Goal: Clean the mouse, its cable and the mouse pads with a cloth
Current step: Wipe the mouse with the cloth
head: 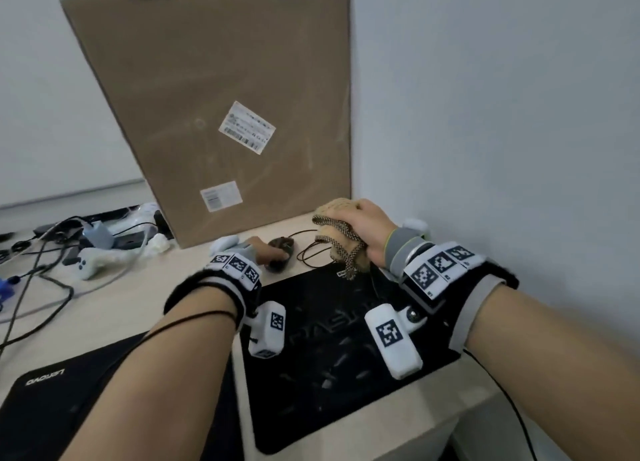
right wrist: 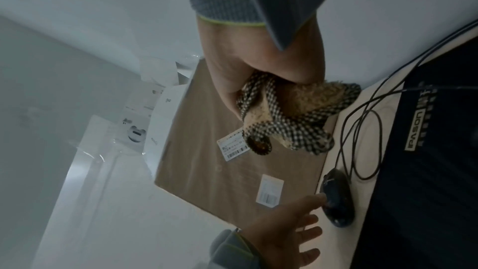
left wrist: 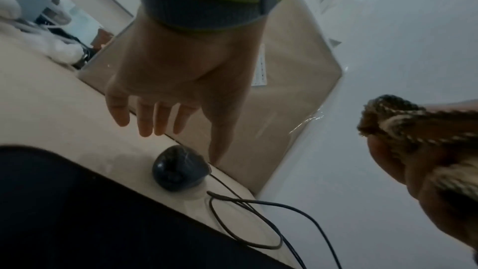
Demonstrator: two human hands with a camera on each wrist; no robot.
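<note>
Left hand (left wrist: 178, 81) fingers (left wrist: 145, 118) spread wide above the dark oval corded mouse (left wrist: 178, 168), which sits on the beige worktop (head: 145, 308) beside 2 black mouse pads (head: 339, 367). Right hand (head: 372, 228) fingers clutch a bunched tan checkered cloth (right wrist: 289, 118) over the looped black cable (left wrist: 258, 222).

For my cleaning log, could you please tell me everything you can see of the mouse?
The mouse is small, dark, glossy and rounded, seemingly plastic. It lies flat on the pale desk, just beyond the black mouse pad and before the cardboard box. Its thin dark cable loops to its right. The left hand, fingers spread, reaches it, thumb at its edge.
</note>
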